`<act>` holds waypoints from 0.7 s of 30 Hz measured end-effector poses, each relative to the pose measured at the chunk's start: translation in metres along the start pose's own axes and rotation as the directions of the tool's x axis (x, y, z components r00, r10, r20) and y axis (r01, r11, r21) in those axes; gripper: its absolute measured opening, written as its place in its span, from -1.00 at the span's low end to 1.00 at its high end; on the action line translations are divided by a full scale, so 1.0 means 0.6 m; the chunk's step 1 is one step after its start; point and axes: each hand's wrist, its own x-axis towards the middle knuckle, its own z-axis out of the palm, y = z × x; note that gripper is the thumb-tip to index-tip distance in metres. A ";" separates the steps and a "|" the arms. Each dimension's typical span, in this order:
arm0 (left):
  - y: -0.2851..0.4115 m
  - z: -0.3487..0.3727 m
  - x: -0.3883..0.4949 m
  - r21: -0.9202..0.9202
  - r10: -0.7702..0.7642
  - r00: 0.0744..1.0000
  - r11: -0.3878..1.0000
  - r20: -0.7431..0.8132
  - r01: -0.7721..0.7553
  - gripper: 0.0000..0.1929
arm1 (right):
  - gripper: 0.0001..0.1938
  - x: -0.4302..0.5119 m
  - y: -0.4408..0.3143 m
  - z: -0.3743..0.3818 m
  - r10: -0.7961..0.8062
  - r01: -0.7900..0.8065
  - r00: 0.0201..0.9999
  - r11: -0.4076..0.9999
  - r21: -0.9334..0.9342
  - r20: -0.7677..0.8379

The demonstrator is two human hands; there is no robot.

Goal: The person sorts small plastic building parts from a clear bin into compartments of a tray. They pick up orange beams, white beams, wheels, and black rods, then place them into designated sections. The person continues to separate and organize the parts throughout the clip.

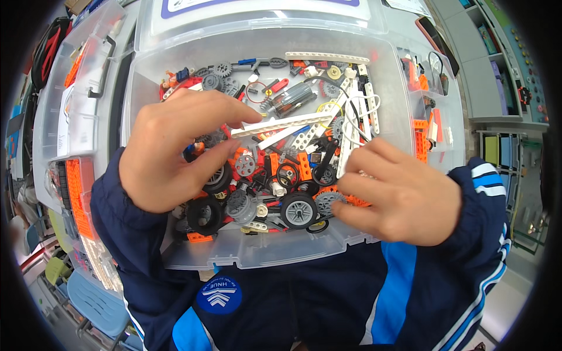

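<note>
A clear plastic bin [268,41] full of toy building parts sits before me. My left hand [180,140] is over its left side, thumb and fingers apart. A white perforated beam [285,124] has its left end between them; I see no firm grip on it. My right hand [399,193] is at the right side with its fingers curled down. Its fingertips are near a grey gear [329,202] and a long white beam [347,151]; what they hold, if anything, is hidden. Between the hands lie a spoked wheel with tyre [299,210], orange bricks [304,166] and a clear-cased motor [293,98].
The bin's raised lid [263,13] is beyond it. On the left stands another organizer with orange parts [79,197]. A compartment tray [439,118] and a smartphone [437,44] lie to the right. A blue chair [99,302] is at lower left.
</note>
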 end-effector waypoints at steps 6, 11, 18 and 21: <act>-0.001 0.003 -0.001 0.003 -0.001 1.000 1.000 -0.002 0.001 -0.65 | -0.81 0.027 0.000 0.038 -0.076 0.073 0.995 0.997 0.035 0.064; 0.000 0.004 -0.002 -0.021 -0.033 0.999 0.999 -0.006 0.033 -0.70 | -0.79 0.004 0.000 0.018 0.024 -0.020 0.998 0.996 0.089 -0.049; 0.021 -0.001 -0.002 0.048 -0.117 0.993 0.992 0.024 0.116 -0.74 | -0.76 -0.145 -0.007 -0.077 0.410 -0.226 0.814 0.876 0.427 -0.410; 0.026 0.002 0.000 0.072 -0.098 0.994 0.993 0.045 0.095 -0.73 | -0.87 -0.197 -0.011 -0.069 0.546 -0.297 0.572 0.833 0.466 -0.612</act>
